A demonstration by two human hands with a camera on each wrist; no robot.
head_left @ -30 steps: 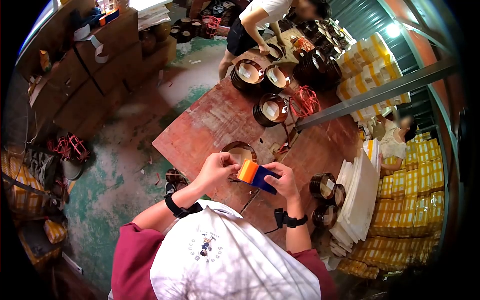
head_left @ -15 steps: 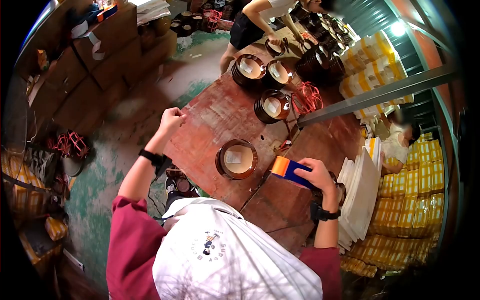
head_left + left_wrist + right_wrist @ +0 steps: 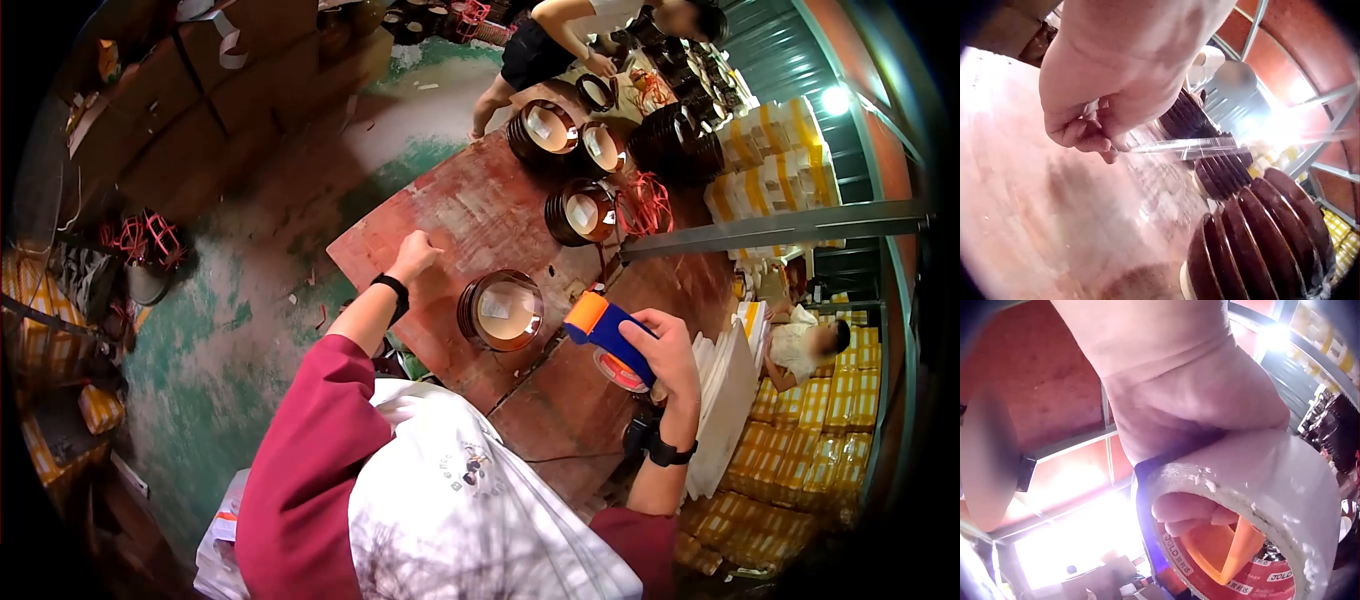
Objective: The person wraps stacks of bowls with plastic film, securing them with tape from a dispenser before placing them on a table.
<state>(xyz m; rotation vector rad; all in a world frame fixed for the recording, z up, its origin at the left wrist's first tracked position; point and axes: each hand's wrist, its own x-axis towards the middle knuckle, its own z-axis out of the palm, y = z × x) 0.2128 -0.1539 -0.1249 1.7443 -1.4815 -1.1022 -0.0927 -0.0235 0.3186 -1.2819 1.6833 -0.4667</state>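
Observation:
My left hand point(image 3: 415, 255) pinches the end of a clear tape strip point(image 3: 1175, 147) over the table's left part. The strip stretches away from the fingertips past a stack of brown bowls point(image 3: 507, 310), which stands between my hands. In the left wrist view the bowls point(image 3: 1260, 240) show as spaced, glossy layers. My right hand point(image 3: 668, 352) grips a blue and orange tape dispenser point(image 3: 618, 338) to the right of that stack. Its thick tape roll point(image 3: 1272, 472), with a red printed core, fills much of the right wrist view, and fingers reach through the core.
More bowl stacks point(image 3: 543, 130) stand toward the table's far end beside red strapping point(image 3: 648, 205). A metal post point(image 3: 780, 232) crosses the right side. White boards point(image 3: 715, 410) and yellow-taped packs point(image 3: 770, 440) are stacked at right. Two other people work nearby.
My hands were together at the dispenser a second ago and have parted. The left went left and the right went right, with the bowl stack now between them. The head view has shifted.

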